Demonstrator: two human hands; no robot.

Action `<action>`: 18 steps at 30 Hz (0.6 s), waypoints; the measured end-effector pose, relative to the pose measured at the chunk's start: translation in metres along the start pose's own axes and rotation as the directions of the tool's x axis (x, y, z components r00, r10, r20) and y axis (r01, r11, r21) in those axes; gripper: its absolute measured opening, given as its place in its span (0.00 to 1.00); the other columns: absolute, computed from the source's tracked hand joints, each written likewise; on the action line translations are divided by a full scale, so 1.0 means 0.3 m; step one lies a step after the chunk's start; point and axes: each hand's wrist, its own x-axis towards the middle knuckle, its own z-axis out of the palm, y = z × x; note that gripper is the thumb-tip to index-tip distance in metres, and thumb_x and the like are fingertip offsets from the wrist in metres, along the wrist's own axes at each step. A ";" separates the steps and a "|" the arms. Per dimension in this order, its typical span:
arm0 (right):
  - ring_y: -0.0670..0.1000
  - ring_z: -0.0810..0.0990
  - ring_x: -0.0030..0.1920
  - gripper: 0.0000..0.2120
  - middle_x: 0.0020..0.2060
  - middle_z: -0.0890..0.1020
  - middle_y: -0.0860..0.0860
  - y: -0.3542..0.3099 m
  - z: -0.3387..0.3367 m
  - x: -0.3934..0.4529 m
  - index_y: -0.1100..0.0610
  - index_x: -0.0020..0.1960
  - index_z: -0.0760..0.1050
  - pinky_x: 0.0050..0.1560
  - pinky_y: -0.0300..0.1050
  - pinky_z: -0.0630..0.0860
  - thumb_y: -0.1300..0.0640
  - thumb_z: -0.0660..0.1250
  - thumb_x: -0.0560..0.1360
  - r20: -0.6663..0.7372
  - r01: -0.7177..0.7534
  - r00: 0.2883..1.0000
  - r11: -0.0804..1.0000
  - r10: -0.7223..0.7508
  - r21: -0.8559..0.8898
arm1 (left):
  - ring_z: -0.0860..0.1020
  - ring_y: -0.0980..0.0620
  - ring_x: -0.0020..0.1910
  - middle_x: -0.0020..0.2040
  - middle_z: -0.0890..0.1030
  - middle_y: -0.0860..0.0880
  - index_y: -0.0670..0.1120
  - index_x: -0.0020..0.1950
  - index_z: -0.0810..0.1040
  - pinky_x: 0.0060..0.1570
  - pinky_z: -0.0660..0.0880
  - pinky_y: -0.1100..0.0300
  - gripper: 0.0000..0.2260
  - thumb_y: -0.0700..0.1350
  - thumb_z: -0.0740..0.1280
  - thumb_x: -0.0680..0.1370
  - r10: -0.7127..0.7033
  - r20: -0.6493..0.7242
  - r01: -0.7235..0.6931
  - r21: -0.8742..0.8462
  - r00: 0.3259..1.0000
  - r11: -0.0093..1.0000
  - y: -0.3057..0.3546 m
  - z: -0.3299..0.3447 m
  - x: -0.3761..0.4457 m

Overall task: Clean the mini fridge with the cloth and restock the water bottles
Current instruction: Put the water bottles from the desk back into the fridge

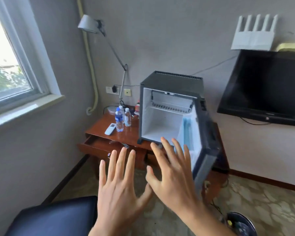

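The mini fridge (pixel 162 106) stands open on the bench (pixel 126 135), its white cavity looking bare below the wire shelf (pixel 170 106). The swung-out door (pixel 206 142) blocks the right side; water bottles (pixel 122 119) crowd the left.

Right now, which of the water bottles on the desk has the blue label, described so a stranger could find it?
Find the black mini fridge with its door open on the wooden desk. Left of it stand three water bottles; the blue-label bottle is the frontmost, beside the white remote. The others look clear and pale.
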 end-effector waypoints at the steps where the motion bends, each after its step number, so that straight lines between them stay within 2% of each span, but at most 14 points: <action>1: 0.60 0.66 0.76 0.29 0.75 0.71 0.53 -0.029 0.054 0.024 0.50 0.74 0.73 0.75 0.67 0.61 0.45 0.66 0.74 0.029 -0.004 1.000 1.000 0.004 0.003 | 0.59 0.42 0.82 0.82 0.65 0.45 0.45 0.81 0.66 0.77 0.58 0.34 0.42 0.67 0.64 0.72 -0.020 -0.006 0.020 0.009 1.000 1.000 -0.064 0.009 0.016; 8: 0.60 0.67 0.76 0.31 0.75 0.70 0.54 -0.031 0.372 0.148 0.50 0.74 0.71 0.72 0.65 0.67 0.44 0.66 0.72 0.198 -0.045 0.979 0.998 0.052 -0.039 | 0.56 0.42 0.83 0.83 0.62 0.44 0.47 0.83 0.62 0.78 0.55 0.37 0.45 0.69 0.64 0.71 -0.119 0.093 0.113 0.075 0.989 0.991 -0.326 0.160 0.157; 14: 0.59 0.68 0.76 0.32 0.75 0.70 0.55 0.086 0.594 0.299 0.50 0.76 0.69 0.70 0.64 0.70 0.44 0.67 0.73 0.283 -0.099 0.953 0.994 0.109 -0.050 | 0.57 0.41 0.83 0.82 0.63 0.42 0.47 0.83 0.61 0.79 0.51 0.39 0.45 0.70 0.61 0.73 -0.151 0.137 0.133 0.131 0.979 0.982 -0.403 0.322 0.346; 18: 0.60 0.68 0.75 0.32 0.75 0.70 0.56 0.135 0.747 0.409 0.49 0.76 0.67 0.70 0.62 0.72 0.44 0.68 0.74 0.323 -0.105 0.939 0.993 0.117 -0.054 | 0.58 0.40 0.82 0.81 0.65 0.41 0.46 0.83 0.62 0.79 0.54 0.38 0.45 0.70 0.61 0.72 -0.171 0.131 0.151 0.155 0.976 0.976 -0.449 0.428 0.486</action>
